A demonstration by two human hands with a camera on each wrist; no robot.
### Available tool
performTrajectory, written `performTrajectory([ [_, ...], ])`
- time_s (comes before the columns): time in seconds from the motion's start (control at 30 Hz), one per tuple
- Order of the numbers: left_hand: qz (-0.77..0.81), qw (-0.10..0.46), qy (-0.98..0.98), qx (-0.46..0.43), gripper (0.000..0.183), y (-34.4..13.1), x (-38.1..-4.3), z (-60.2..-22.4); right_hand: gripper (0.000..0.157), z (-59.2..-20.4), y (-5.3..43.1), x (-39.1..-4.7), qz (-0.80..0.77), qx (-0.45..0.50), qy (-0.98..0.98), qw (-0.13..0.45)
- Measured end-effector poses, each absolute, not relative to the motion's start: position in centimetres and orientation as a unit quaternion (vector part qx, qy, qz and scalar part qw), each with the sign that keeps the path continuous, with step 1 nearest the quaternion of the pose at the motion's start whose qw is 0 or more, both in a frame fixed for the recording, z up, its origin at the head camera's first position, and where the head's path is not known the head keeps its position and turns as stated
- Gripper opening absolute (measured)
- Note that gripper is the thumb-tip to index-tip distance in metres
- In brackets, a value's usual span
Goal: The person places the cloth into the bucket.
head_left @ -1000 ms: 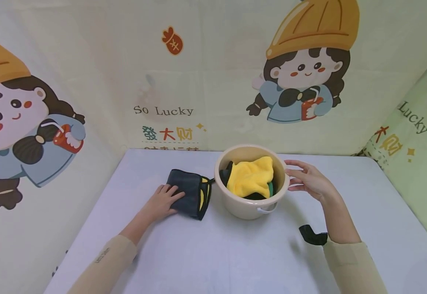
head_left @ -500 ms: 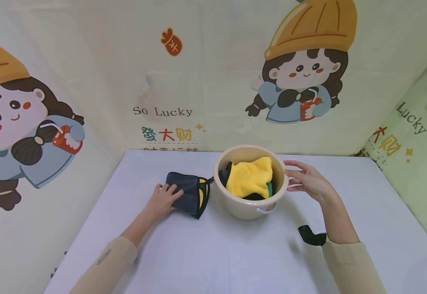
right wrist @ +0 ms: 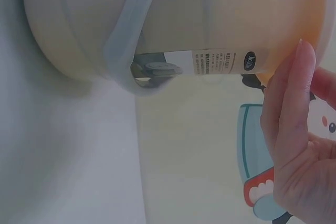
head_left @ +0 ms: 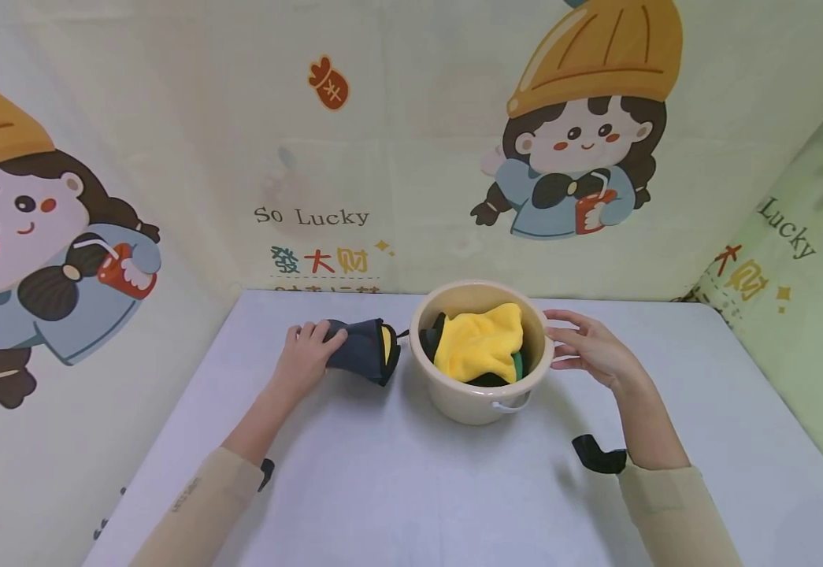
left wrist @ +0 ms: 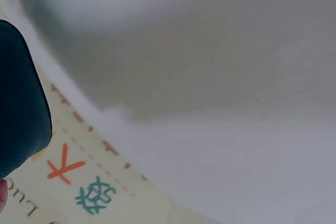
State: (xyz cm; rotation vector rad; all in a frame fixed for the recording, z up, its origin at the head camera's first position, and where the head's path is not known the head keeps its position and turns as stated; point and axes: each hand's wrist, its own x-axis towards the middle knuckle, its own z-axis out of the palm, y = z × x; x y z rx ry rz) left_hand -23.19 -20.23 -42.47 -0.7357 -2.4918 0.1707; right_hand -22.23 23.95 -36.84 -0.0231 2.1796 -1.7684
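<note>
In the head view my left hand [head_left: 305, 358] grips a folded navy cloth [head_left: 360, 349] with a yellow inner side and black edging. The cloth is tilted up and sits left of the bucket; a black loop sticks out toward the bucket. Its dark rounded edge shows at the left of the left wrist view. The cream bucket [head_left: 471, 400] stands upright, with a yellow cloth [head_left: 478, 344] inside and black and green pieces around it. My right hand [head_left: 595, 346] touches the bucket's right rim, its fingers [right wrist: 296, 95] fairly straight in the right wrist view.
The bucket's pale handle [head_left: 513, 406] hangs down at its front. All of this is on a white table [head_left: 411, 504], with a printed curtain [head_left: 425, 157] behind its far edge. A black wrist mount [head_left: 598, 455] shows beside the right sleeve.
My left hand went from lying on the navy cloth to gripping it, and has lifted and tilted it away from me. The right hand and bucket have stayed in place.
</note>
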Motion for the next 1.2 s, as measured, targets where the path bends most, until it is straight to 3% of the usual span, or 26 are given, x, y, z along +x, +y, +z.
performTrajectory([
  [0.6,0.023,0.4,-0.87,-0.289,0.05,-17.4,-24.1,-34.6,0.065,-36.6,23.8,-22.0,-0.624,-0.012,0.763,0.166],
  [0.97,0.034,0.456,-0.818,-0.348,0.04,-12.8,-24.0,-33.9,0.065,-36.8,24.0,-22.1,-0.627,-0.012,0.76,0.169],
  [1.2,0.048,0.473,-0.79,-0.388,0.022,-9.6,-23.8,-34.3,0.064,-37.0,24.0,-22.2,-0.63,-0.013,0.758,0.169],
])
